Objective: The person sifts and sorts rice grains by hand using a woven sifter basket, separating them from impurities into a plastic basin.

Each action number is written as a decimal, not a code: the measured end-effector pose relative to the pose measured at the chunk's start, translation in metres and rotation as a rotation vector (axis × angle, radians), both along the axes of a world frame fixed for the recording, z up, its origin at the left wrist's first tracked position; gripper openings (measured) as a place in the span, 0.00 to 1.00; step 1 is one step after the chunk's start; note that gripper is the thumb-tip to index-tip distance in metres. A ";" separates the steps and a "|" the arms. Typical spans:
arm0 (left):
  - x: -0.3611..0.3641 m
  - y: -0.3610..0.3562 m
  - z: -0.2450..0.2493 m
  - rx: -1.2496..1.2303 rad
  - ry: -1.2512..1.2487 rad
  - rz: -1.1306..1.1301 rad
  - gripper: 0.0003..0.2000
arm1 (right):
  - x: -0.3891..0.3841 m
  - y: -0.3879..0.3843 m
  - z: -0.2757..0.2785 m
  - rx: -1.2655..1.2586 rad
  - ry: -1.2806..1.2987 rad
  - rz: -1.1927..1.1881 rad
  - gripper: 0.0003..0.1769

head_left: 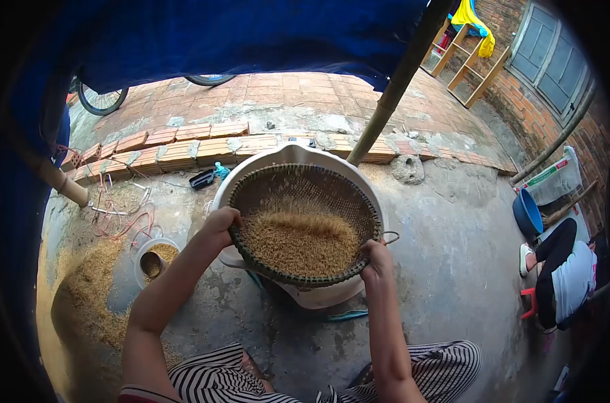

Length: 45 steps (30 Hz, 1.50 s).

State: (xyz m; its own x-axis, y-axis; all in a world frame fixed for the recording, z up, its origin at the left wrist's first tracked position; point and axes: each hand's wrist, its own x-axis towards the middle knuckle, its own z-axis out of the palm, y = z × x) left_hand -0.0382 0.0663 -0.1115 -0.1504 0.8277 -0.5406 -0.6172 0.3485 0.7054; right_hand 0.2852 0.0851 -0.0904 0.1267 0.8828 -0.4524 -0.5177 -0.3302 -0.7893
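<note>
Between my hands is a round woven bamboo sieve (332, 189) with a dark bound rim, tilted toward me. Golden grain (298, 252) lies over its lower part, and a blurred ridge of it seems to be in motion. My left hand (220, 226) grips the rim on the left. On the right side, my right hand (376, 260) holds the rim near a small wire loop (391, 237). Under the sieve stands a large white tub (305, 153); its inside is mostly hidden.
At left, a white bucket (143, 258) holds grain and a metal can (151, 264), beside a grain heap (96, 275). A bamboo pole (392, 94) rises behind the tub. A row of bricks (177, 153) crosses behind. Another person (570, 275) sits at right near a blue basin (526, 213).
</note>
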 end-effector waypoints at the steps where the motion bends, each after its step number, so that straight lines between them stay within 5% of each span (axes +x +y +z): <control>1: -0.001 -0.002 0.004 -0.002 0.004 -0.004 0.14 | 0.000 0.003 -0.009 -0.002 0.004 -0.004 0.30; 3: 0.001 -0.010 0.028 0.031 0.018 0.059 0.13 | 0.003 0.009 -0.022 0.018 -0.042 0.007 0.29; 6: 0.017 -0.031 0.088 0.338 0.180 0.108 0.27 | -0.005 -0.010 0.044 0.219 -0.015 0.049 0.27; 8: 0.030 -0.046 0.121 0.485 0.284 0.219 0.28 | -0.010 -0.015 0.071 0.356 -0.014 0.068 0.26; 10: 0.030 -0.046 0.130 0.538 0.351 0.279 0.28 | -0.016 -0.016 0.084 0.598 0.124 0.032 0.34; 12: 0.023 -0.039 0.126 0.594 0.521 0.256 0.29 | -0.024 -0.006 0.071 0.562 0.114 -0.021 0.31; 13: 0.023 -0.024 0.115 0.609 0.377 0.261 0.26 | -0.027 0.002 0.058 0.539 0.107 -0.070 0.27; 15: 0.016 -0.006 0.086 0.444 0.138 0.185 0.22 | -0.014 0.018 0.022 0.469 0.004 0.071 0.32; 17: -0.004 0.003 0.042 0.222 0.076 0.018 0.14 | -0.011 0.016 -0.001 0.134 0.087 0.108 0.33; 20: -0.006 -0.005 0.008 -0.032 0.049 0.091 0.09 | -0.015 0.004 -0.022 0.042 0.107 0.015 0.31; 25: 0.010 -0.024 0.072 0.050 0.112 0.066 0.17 | -0.008 0.001 0.006 0.010 -0.027 0.087 0.34; 27: 0.025 -0.038 0.102 0.384 0.195 0.222 0.23 | -0.008 -0.008 0.045 0.265 0.034 0.109 0.34; 30: 0.033 -0.049 0.126 0.579 0.342 0.318 0.28 | -0.014 -0.015 0.076 0.498 0.084 0.002 0.25; 33: 0.022 -0.027 0.113 0.613 0.397 0.301 0.27 | -0.023 0.001 0.070 0.590 0.123 -0.075 0.28; 37: 0.014 0.006 0.066 0.334 0.056 0.118 0.17 | -0.007 0.014 0.041 0.320 0.033 0.108 0.35; 40: 0.007 0.004 0.017 0.065 0.029 0.075 0.10 | 0.005 0.016 -0.009 0.144 0.078 0.096 0.34; 44: 0.007 -0.008 0.041 0.060 0.051 0.099 0.09 | -0.005 0.002 0.005 -0.004 0.059 0.020 0.35; 45: 0.012 -0.014 0.060 0.113 0.070 0.116 0.18 | -0.003 0.000 0.014 0.000 0.063 0.006 0.35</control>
